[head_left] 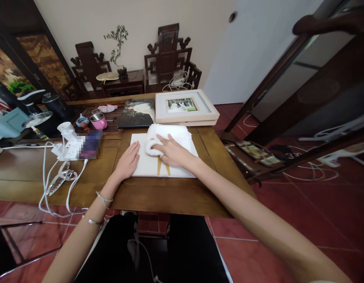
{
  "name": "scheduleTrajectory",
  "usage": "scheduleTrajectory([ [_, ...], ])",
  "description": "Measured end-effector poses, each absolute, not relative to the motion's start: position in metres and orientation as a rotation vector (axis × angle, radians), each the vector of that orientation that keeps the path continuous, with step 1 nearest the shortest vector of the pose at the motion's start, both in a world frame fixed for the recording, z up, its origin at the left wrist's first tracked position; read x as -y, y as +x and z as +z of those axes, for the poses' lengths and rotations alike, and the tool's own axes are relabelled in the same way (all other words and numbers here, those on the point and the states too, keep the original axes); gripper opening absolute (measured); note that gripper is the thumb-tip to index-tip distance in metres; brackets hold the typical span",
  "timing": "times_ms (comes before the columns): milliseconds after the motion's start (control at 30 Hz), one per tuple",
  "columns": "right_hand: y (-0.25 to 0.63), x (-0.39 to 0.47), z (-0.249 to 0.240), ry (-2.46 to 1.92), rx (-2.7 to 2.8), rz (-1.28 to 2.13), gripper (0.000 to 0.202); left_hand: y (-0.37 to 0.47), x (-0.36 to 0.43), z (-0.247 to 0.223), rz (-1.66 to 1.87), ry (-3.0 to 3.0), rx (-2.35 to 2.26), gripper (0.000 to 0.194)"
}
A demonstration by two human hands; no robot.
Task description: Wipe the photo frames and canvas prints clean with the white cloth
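A flat white panel (142, 167) with gold-coloured strips on its face lies near the front edge of the wooden table. My left hand (128, 161) rests flat along the panel's left side, fingers stretched out. On top of the panel is a folded white towel (177, 133), fluffy and bunched into a roll at its left end. My right hand (173, 151) presses on this towel, with some fingers spread over it and others tucked into the roll. The towel covers the upper part of the panel.
Behind the panel are stacked picture frames (199, 104) and a dark picture panel (130, 114). A pink mug (99, 122) stands to their left. Nearer on the left are a power strip (71, 151), trailing white cables (44, 177) and a hair claw clip (59, 181).
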State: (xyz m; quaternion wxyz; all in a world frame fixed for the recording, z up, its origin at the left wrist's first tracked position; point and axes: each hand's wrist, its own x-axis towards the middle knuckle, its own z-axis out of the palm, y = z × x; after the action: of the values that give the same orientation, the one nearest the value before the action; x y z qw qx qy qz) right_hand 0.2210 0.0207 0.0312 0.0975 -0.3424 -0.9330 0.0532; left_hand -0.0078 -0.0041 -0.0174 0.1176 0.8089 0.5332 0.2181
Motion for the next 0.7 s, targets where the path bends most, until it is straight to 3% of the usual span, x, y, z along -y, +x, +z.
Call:
scheduleTrajectory([
  [367,0.232,0.098,0.039,-0.799,2.869,0.403,0.044,-0.008,0.002,-0.018,0.611,2.38,-1.566,0.053],
  [700,0.204,-0.008,0.039,-1.066,2.816,0.155,0.053,-0.011,0.0,-0.016,0.615,2.264,-1.565,0.052],
])
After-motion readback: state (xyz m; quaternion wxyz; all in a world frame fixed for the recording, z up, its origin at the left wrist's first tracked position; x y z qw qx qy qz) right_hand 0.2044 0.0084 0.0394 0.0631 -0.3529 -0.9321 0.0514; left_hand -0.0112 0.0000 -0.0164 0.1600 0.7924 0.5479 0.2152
